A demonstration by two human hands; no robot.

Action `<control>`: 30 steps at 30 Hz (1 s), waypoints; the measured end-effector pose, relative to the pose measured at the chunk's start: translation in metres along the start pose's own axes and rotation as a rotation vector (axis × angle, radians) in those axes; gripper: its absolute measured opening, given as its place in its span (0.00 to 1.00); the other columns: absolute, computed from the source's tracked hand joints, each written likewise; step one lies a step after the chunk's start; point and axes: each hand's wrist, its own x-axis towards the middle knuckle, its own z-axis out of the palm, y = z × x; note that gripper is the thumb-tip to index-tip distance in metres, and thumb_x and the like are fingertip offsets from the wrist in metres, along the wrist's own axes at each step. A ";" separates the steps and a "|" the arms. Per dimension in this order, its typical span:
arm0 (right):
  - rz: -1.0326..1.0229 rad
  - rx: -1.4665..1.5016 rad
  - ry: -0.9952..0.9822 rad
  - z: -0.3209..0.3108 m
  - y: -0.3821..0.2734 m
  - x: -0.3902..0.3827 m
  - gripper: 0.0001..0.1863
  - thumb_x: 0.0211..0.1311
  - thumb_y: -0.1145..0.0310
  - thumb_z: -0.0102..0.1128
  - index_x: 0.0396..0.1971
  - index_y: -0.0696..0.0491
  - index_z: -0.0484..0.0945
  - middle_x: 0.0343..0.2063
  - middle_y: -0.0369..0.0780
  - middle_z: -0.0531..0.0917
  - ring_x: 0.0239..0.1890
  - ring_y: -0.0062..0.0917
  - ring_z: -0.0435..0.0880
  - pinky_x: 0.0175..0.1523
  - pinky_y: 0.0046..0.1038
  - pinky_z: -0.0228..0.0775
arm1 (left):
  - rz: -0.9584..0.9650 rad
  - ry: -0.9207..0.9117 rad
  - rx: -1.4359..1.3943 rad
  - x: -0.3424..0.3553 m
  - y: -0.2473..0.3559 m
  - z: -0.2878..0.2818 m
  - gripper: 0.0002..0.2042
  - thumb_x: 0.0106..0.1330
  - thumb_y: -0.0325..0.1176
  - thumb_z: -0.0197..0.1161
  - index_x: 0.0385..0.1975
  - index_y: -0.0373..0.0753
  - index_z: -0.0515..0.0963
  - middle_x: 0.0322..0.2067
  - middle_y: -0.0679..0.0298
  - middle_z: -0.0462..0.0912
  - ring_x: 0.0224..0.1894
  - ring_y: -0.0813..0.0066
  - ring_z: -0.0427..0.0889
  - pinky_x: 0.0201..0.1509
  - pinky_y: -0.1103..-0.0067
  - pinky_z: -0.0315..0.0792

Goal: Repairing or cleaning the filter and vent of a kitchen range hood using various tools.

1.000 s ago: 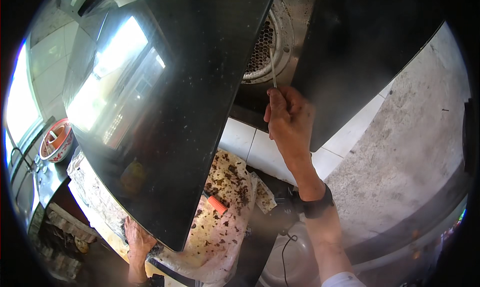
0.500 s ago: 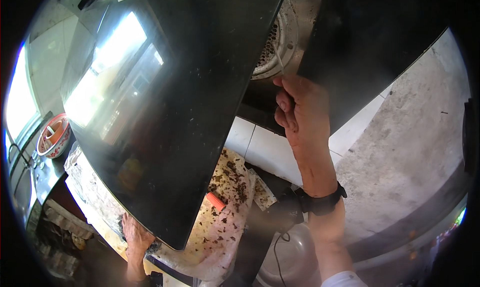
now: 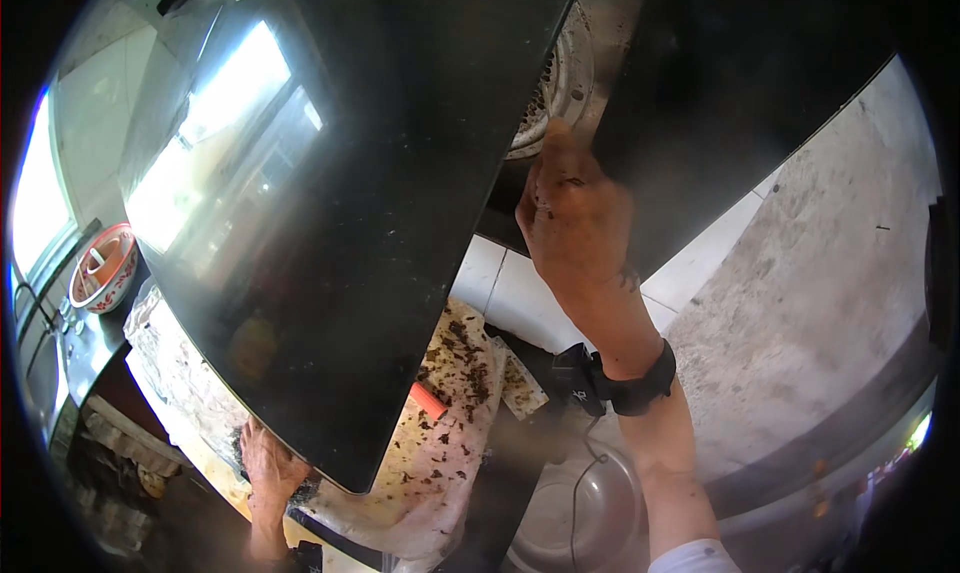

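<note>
My right hand (image 3: 575,203) is closed and raised to the rim of a round perforated metal grille (image 3: 540,108), its back turned to me. The thin light-coloured rod seen in its fingers half a second ago is now hidden behind the hand. Left of the grille a large glossy black panel (image 3: 390,173) hangs tilted, and it covers part of the grille. At the panel's lower edge is my left hand (image 3: 272,473), beside dark clumped material; its fingertips are hidden, and whether it grips the panel I cannot tell.
Below the panel lies a pale sheet (image 3: 440,473) strewn with brown debris and bearing a short orange cylinder (image 3: 428,400). A patterned bowl (image 3: 105,270) stands at the left. A second dark panel (image 3: 740,103) is on the right. A round basin (image 3: 570,513) sits low down.
My right hand has turned over, so its back shows, and its wrist has swung slightly left. The thin rod has gone out of sight. My left hand stays at the panel's edge.
</note>
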 end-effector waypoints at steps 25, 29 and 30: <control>-0.077 0.292 -0.028 -0.040 0.017 0.009 0.17 0.39 0.86 0.56 0.35 0.62 0.72 0.21 0.44 0.74 0.18 0.33 0.75 0.20 0.25 0.67 | 0.118 0.180 -0.012 0.000 -0.001 0.006 0.20 0.49 0.36 0.56 0.43 0.36 0.73 0.43 0.46 0.68 0.46 0.46 0.66 0.51 0.62 0.60; -0.145 0.174 0.050 -0.031 0.023 0.012 0.20 0.38 0.85 0.57 0.38 0.61 0.72 0.21 0.42 0.74 0.18 0.32 0.77 0.21 0.26 0.70 | 0.088 0.152 0.003 -0.001 -0.003 0.006 0.20 0.49 0.37 0.55 0.43 0.36 0.72 0.43 0.46 0.68 0.46 0.46 0.65 0.51 0.62 0.60; -0.152 0.146 0.035 -0.031 0.023 0.012 0.20 0.38 0.84 0.58 0.38 0.61 0.72 0.21 0.42 0.74 0.18 0.32 0.77 0.21 0.26 0.70 | 0.071 0.132 0.006 -0.001 -0.002 0.006 0.20 0.49 0.37 0.55 0.43 0.36 0.72 0.43 0.47 0.68 0.46 0.46 0.65 0.51 0.62 0.60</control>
